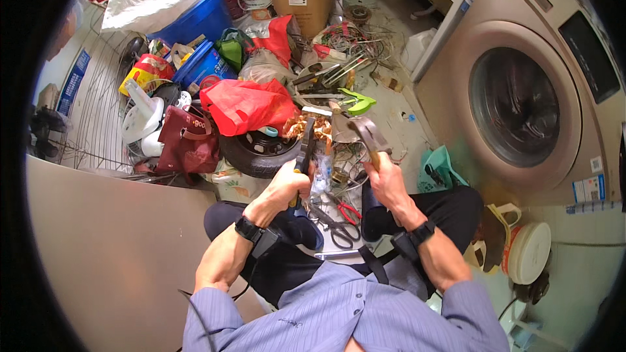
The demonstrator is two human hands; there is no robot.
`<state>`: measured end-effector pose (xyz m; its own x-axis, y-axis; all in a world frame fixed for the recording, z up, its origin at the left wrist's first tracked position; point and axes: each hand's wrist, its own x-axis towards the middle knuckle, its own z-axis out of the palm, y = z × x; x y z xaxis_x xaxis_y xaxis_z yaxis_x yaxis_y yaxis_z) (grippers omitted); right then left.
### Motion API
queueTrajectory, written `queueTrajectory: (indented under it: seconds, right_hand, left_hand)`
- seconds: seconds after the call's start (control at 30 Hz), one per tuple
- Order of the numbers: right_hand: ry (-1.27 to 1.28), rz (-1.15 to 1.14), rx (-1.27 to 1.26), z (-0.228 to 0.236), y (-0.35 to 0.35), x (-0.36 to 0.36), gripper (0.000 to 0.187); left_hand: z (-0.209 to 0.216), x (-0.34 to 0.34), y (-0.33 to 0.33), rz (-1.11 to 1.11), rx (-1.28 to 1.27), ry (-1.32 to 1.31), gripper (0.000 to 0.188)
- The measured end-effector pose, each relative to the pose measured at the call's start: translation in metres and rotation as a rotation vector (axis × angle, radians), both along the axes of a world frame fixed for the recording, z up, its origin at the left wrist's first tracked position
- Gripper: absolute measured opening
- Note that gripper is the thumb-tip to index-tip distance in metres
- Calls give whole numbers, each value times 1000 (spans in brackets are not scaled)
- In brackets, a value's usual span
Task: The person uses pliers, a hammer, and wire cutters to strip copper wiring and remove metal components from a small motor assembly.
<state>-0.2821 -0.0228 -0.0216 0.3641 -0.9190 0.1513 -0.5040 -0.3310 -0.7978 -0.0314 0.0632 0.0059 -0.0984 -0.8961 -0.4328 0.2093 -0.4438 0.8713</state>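
Note:
My left hand [287, 186] is closed around a long black tool [305, 146] with yellow on its grip; its exact kind is unclear, though it resembles pliers. The tool points up and away from me. In my right hand [388, 186] is a hammer [369, 135], gripped by its handle with the metal head raised at the far end. The two tools are apart. Beyond the left one lies a heap of copper-coloured scrap [318, 128]. Between my feet are dark-handled scissors [340, 229] and a red-handled hand tool [350, 212].
A small black wheel [259, 156] lies under a red bag [244, 105] at left. Loose wires [355, 42] and tools litter the floor ahead. A washing machine [450, 94] stands at right, a teal basket [435, 169] near my knee. A flat pale panel [117, 241] flanks my left.

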Motion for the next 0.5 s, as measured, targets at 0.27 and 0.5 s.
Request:
queueTrajectory:
  seconds: [0.27,0.5]
  right_hand:
    - [-297,-16,-553,81,17,16,15]
    - [15,-88,136,-17,8,-7,28]
  left_hand:
    - [0,1,-12,30,56,109,15]
    - [13,-6,-6,-48,-66,-37,21]
